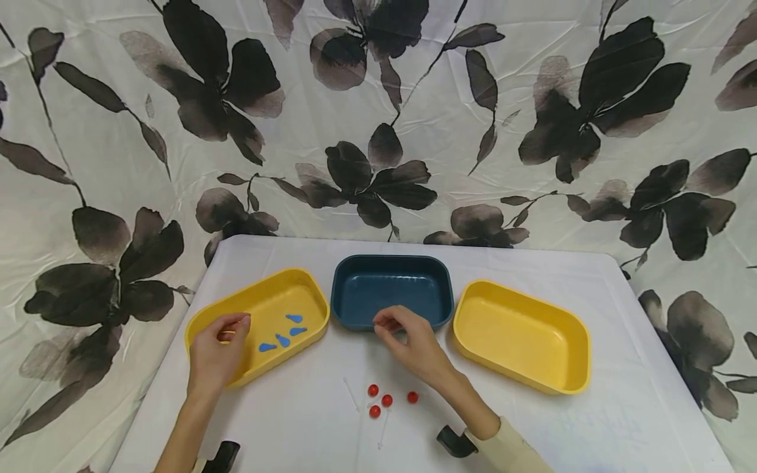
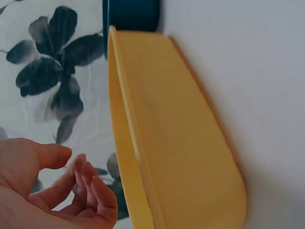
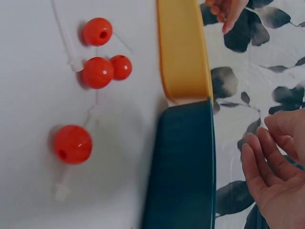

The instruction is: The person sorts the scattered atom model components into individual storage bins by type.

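My left hand hovers over the near left part of the left yellow tray. Its fingers are loosely bent, and the left wrist view shows nothing between thumb and fingers. Several blue drop-shaped pieces lie in that tray, to the right of the hand. Above the front rim of the dark blue tray is my right hand, fingers relaxed and thumb apart from them, holding nothing visible. Several red beads, with holes through them, lie on the white table in front of the blue tray.
A second yellow tray stands on the right, its inside bare. Thin clear strands with small whitish ends lie among and beside the beads. Behind the white table hangs a flower-patterned cloth.
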Motion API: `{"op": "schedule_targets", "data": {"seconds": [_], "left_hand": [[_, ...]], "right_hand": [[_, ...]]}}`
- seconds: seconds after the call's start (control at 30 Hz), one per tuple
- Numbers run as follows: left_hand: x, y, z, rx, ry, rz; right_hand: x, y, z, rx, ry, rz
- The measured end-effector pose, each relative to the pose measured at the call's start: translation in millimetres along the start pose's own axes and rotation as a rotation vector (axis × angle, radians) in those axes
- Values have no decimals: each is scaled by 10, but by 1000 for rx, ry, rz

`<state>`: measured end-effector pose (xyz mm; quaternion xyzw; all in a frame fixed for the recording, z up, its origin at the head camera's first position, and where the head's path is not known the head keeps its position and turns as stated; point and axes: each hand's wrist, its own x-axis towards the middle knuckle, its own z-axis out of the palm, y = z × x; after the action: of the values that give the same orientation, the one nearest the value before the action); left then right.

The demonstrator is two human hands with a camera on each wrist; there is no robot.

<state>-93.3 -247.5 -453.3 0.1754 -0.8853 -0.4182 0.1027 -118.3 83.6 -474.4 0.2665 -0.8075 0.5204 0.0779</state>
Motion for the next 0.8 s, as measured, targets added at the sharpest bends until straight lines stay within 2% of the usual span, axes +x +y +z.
{"op": "schedule_targets", "data": {"seconds": [0.13, 0.27, 0.47, 0.6, 0.8], "left_hand": [[-66, 72, 96, -38, -9, 12], [-124, 132, 179, -94, -71, -12], [-210, 201, 338, -248, -168, -32], [-278, 266, 450, -339, -209, -33], [-352, 321, 646, -416, -247, -72]], "right_hand": [[-86, 21, -63, -21, 11, 28], [-172, 40, -115, -47, 27, 40], [-299, 66, -173, -83, 58, 29], [-387, 92, -200, -92, 75, 27], [-521, 141, -230, -103, 87, 58]]}}
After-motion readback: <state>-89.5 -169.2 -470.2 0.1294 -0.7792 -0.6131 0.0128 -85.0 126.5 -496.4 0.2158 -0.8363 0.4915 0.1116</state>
